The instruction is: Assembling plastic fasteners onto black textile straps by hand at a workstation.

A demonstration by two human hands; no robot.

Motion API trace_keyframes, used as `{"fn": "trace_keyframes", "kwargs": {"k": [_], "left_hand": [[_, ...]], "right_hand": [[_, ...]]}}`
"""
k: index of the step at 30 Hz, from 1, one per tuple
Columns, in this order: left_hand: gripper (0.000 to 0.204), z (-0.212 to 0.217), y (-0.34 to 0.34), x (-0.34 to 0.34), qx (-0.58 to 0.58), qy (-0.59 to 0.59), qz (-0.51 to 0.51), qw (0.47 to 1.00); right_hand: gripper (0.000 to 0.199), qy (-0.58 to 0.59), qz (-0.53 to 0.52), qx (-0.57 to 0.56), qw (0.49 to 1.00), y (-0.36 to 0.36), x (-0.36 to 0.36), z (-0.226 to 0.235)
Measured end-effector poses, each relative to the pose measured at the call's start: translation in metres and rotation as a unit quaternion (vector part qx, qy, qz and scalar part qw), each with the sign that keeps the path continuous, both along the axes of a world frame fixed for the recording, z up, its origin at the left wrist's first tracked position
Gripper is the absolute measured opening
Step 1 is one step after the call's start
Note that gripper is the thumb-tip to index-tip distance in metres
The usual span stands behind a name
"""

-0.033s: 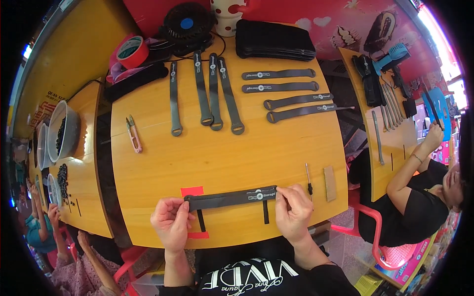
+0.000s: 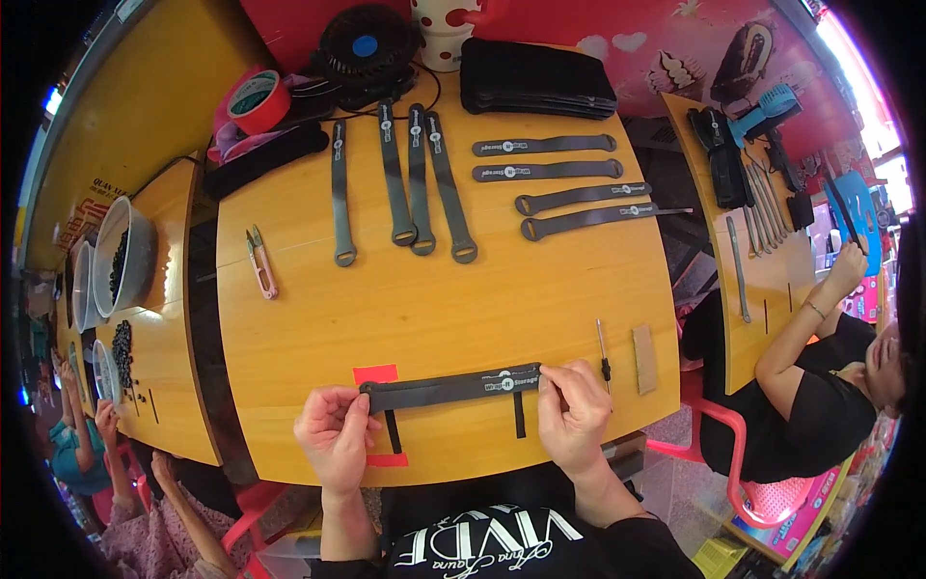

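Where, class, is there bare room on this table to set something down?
Bare wood crosses the table between the laid-out grey straps and the held strap below. Another patch lies below the pink snips, left of the left hand. The far side is crowded: black stack, fan, red tape roll.

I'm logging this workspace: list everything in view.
Main table: one, yellow-brown, centre
Held strap: one, grey, table front
Loose straps: eight, grey, table back
Fabric-like stack: one, black, back
Snips: one, pink-handled, left
Slim tool: one, black-handled, right
Flat strip: one, tan, right
Tape marks: two, red, front
Tape roll: one, red, back left
Fan: one, black, back
Tubs: at least three, clear, far left
Other people: at least three, mixed colours, both sides
Left hand, right hand: two, bare, strap's ends
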State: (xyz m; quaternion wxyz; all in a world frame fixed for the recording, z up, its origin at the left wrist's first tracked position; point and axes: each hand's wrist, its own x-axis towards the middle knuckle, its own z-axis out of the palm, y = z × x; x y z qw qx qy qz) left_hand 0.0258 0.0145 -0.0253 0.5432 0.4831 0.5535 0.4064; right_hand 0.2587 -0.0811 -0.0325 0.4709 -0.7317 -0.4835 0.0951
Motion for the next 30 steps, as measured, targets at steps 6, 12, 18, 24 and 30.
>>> {"fn": "trace_keyframes", "kwargs": {"k": [6, 12, 18, 24, 30], "left_hand": [[0.005, -0.0008, 0.0003, -0.0003, -0.002, -0.006, 0.003, 1.0], [0.006, -0.0004, -0.0005, 0.0002, -0.002, 0.005, 0.006, 1.0], [0.005, -0.0007, 0.0, -0.0003, 0.005, 0.01, -0.001, 1.0], [0.005, 0.001, 0.0011, 0.0004, -0.006, 0.007, 0.006, 1.0], [0.005, 0.001, 0.0012, 0.0003, -0.003, 0.008, 0.0, 1.0]], "right_hand": [[0.012, 0.024, -0.015, -0.008, 1.0, 0.0016, -0.0018, 0.0018], [0.012, 0.013, -0.016, 0.005, 1.0, 0.0013, -0.0021, -0.0009], [0.012, 0.015, -0.019, -0.003, 1.0, 0.0009, -0.002, -0.0002], [0.012, 0.013, -0.016, 0.002, 1.0, 0.0032, -0.0021, -0.001], [0.014, 0.0, -0.013, 0.006, 1.0, 0.0034, -0.0012, -0.0015]]}}
